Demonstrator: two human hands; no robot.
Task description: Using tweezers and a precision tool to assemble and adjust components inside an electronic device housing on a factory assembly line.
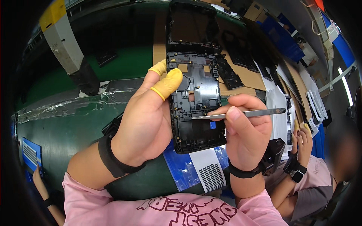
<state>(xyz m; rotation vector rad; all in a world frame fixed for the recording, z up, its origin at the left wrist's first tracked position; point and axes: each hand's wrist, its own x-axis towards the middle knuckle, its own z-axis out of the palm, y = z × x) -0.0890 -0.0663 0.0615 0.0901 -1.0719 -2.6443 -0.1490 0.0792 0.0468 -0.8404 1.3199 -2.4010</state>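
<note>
The left hand (145, 122) is clamped on the 9 o'clock edge of a black housing (197, 84), its thumb and one finger in yellow finger cots (170, 82); the right hand (247, 132), at 4 o'clock, pinches metal tweezers (264, 112) between thumb and fingers. With the housing as clock centre, a blue board (30, 143) lies farthest left between 8 and 9 o'clock, another person's hand (39, 179) at its own 5 o'clock edge. A post with a yellow top (60, 39) stands near 10. Blue film (177, 169) lies just past 6. The tweezers' points reach below the housing's middle; whether they touch it I cannot tell. A blue tab (213, 125) sits on the housing toward 5. Beneath, between 5 and 6, lies a white sheet of black pieces (213, 179). Between 1 and 2, a black plastic part (229, 75) rests on cardboard (250, 79). A co-worker's hand (304, 141) is raised near 4, well apart.
</note>
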